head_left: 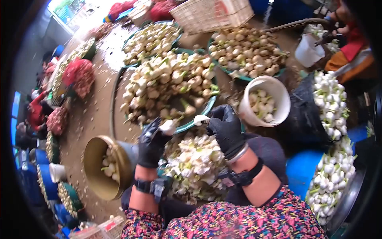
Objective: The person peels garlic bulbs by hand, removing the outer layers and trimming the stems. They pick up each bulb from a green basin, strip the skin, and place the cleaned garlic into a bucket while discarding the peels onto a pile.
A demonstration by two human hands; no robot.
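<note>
Both my hands wear black gloves. My left hand (152,144) grips a white onion bulb (168,126) between thumb and fingers. A small white peeled piece (200,119) is pinched in my right hand (225,128). The hands are close together above a heap of white and green peelings (195,167) on my lap. Just beyond them lies a big green-rimmed tray (199,115) piled with unpeeled onions (167,85).
A brass bowl (93,167) with a few bulbs lies to the left. A white bucket (278,95) of peeled bulbs stands at right, beside a black basket (302,107) of onions. More trays, a wicker basket (211,14) and red mesh sacks (79,75) lie beyond. Another person (350,44) sits at upper right.
</note>
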